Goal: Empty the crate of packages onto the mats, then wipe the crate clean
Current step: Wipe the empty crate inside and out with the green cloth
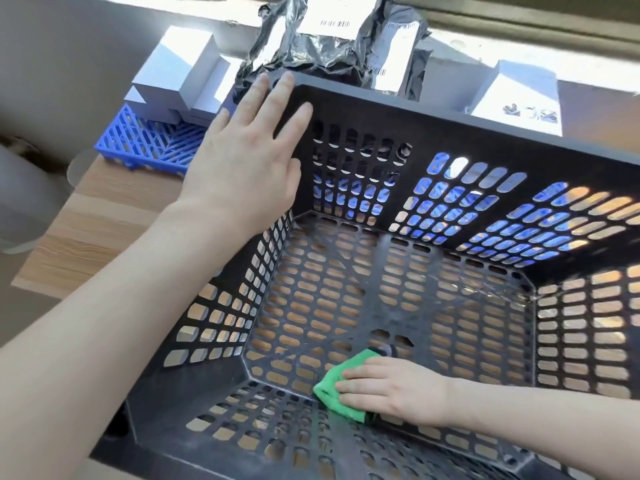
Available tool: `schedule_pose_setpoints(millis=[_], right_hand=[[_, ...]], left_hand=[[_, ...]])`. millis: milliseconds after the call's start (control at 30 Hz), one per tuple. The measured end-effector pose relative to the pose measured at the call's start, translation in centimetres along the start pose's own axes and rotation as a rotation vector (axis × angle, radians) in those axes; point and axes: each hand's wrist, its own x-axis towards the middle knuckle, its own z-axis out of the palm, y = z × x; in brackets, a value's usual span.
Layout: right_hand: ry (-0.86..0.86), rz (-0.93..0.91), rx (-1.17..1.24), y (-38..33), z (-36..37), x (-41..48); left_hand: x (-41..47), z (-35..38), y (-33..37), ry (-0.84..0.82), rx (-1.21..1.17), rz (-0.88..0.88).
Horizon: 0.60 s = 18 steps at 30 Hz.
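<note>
A wood-grain table [104,216] lies in strong sunlight. The black perforated crate [450,109] stands on it under both hands, mouth up. Its right end is cut off, so its long axis cannot be told. The only thing in it is a green cloth [332,382]. The left hand [249,157] lies flat on the far-left corner rim, fingers straight. The right hand [391,386] presses the cloth on the crate floor by the near wall, fingers flat. Beyond the left hand, white boxes [180,74] sit on a blue mat [149,143]. Black labelled bags [322,53] lie behind the crate.
</note>
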Motion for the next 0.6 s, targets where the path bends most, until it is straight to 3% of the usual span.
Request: schedule_pose_setpoints(millis=[200, 267, 367, 500, 567, 600], right_hand=[[0.089, -0.002, -0.141, 4.1, -0.8, 3.5], [0.166, 0.125, -0.194, 7.0, -2.1, 5.0], [0.294, 0.474, -0.303, 12.2, -4.5, 5.9], [0.379, 0.863, -0.245, 13.5, -4.9, 6.8], [0.428, 0.929, -0.153, 11.5, -3.6, 8.0], [0.426, 0.869, -0.118, 10.0, -3.0, 8.4]], left_hand=[[-0.1, -0.1, 0.1, -0.001, -0.006, -0.005], [-0.1, -0.2, 0.1, 0.002, -0.008, -0.006], [-0.1, -0.2, 0.1, 0.008, 0.003, -0.006], [0.0, -0.1, 0.1, 0.008, 0.016, -0.003], [0.0, 0.0, 0.0, 0.008, 0.007, -0.002], [0.0, 0.1, 0.0, 0.011, 0.008, -0.001]])
